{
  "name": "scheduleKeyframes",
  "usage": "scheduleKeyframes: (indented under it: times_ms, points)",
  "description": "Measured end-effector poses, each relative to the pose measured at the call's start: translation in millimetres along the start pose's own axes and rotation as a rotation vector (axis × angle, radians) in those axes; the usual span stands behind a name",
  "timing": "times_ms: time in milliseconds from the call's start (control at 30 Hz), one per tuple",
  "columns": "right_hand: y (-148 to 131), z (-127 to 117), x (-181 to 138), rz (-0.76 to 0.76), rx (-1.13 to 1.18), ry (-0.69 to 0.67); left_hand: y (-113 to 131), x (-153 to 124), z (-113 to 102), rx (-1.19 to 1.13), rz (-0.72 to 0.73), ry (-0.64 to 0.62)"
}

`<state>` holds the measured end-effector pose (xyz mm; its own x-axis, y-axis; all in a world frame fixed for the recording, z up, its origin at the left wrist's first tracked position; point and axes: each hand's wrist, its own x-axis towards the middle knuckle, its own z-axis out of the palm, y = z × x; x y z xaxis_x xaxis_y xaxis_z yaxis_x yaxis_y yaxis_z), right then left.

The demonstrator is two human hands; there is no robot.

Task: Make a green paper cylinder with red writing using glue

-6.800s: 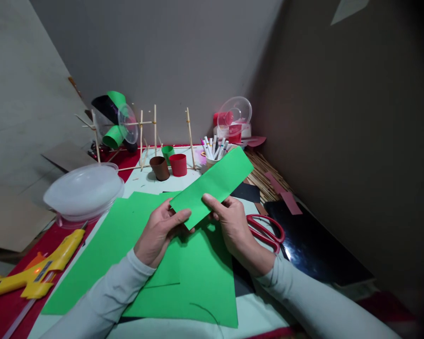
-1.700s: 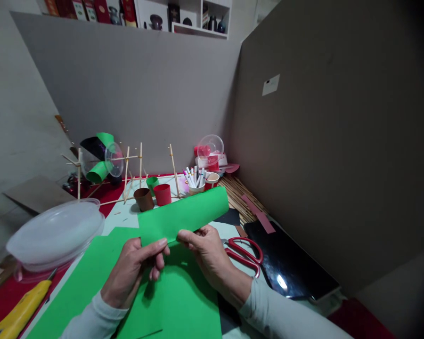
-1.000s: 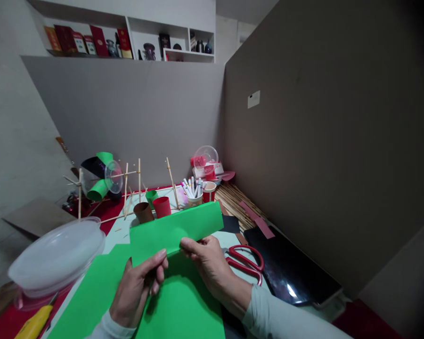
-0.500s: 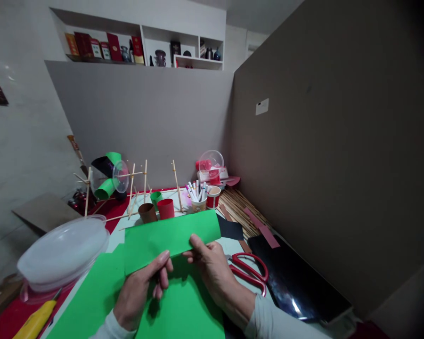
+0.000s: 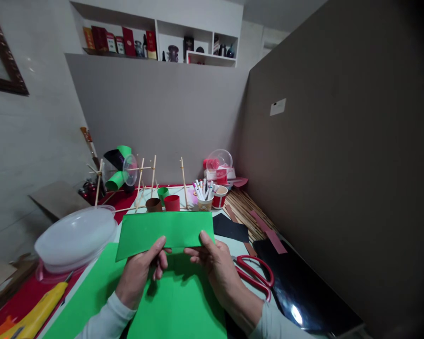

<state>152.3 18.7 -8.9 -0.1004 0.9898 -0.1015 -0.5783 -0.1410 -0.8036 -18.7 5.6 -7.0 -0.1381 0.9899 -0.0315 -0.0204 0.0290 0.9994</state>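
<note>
A long strip of green paper (image 5: 166, 230) is held up between both hands, its long side running across the view. My left hand (image 5: 141, 270) pinches the lower edge left of the middle, thumb on the front face. Nearer the right end, my right hand (image 5: 219, 268) grips the same edge, thumb on top and fingers behind. Larger green sheets (image 5: 180, 301) lie on the table below. Red-handled scissors (image 5: 256, 275) rest just right of my right hand, their blades mostly hidden behind it.
Past the strip stand paper rings (image 5: 172, 203), a cup of markers (image 5: 205, 203) and a stick frame (image 5: 141, 181). Plastic lids (image 5: 76, 235) and a yellow-handled tool (image 5: 44, 308) lie left. Thin sticks (image 5: 247, 212) and a black glossy panel (image 5: 300, 287) are on the right.
The strip's right end has come down, so it now lies more level and looks flatter. Both hands keep their hold on it. The whole view has shifted slightly.
</note>
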Motion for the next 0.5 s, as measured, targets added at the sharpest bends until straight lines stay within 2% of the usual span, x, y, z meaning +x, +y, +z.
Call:
scheduleKeyframes:
  times_ms: [233, 400, 500]
  points:
    - [-1.7, -2.3, -8.1, 0.023, -0.149, -0.093, 12.3, 8.5, -12.6, -0.100, 0.025, 0.113]
    - [6.5, -0.2, -18.9, 0.092, -0.302, -0.215, 6.5, 18.2, -25.5, -0.139, 0.064, 0.198]
    - [2.0, -2.3, -19.6, 0.098, -0.370, -0.209, 2.8, 20.9, -31.2, -0.126, 0.060, 0.196]
